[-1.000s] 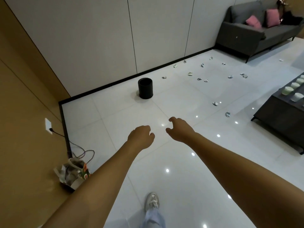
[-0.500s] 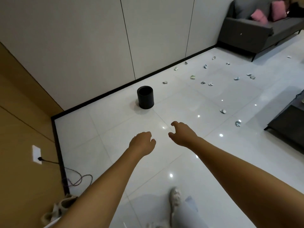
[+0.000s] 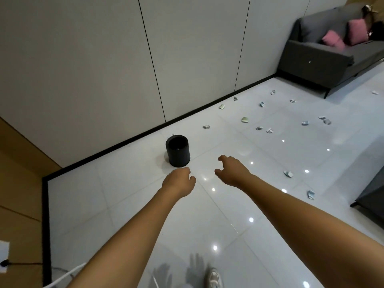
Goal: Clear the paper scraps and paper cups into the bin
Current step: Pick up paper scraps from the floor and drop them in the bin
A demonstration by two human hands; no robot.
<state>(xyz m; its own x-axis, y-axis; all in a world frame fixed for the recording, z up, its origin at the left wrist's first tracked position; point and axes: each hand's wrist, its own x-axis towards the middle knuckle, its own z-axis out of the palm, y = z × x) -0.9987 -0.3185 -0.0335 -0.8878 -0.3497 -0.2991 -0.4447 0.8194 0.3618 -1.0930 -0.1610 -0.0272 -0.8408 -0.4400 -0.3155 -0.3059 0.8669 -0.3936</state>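
Glossy white tile floor [image 3: 128,204], bounded at the back by a pale panelled wall [image 3: 93,59] with a black skirting strip [image 3: 207,110] along its foot, and on the left by a tan wall [image 3: 18,194] with the same black edge. Black round bin [image 3: 178,151] upright on the tiles, near the skirting but apart from it, mouth open, something small and pale dimly visible inside. Left hand [image 3: 178,182] held out just in front of the bin, fingers loosely curled under, holding nothing. Right hand [image 3: 231,171] beside it, just right of the bin, fingers and thumb apart and hooked in a loose claw, also holding nothing. Wide bare tile between the hands and the left wall, and in front of the bin. Paper scraps [image 3: 264,113] scattered over the floor to the right, from the skirting out toward a grey sofa [image 3: 324,59] with pink cushions [image 3: 345,37]; nearest two scraps [image 3: 288,173] well right of the right hand, one close to a dark table edge [image 3: 372,196] at the frame's right border. No clear view of any cups. Wall socket [image 3: 4,254] with a plugged cable low on the tan wall; a white shoe [image 3: 214,278] at the bottom edge.
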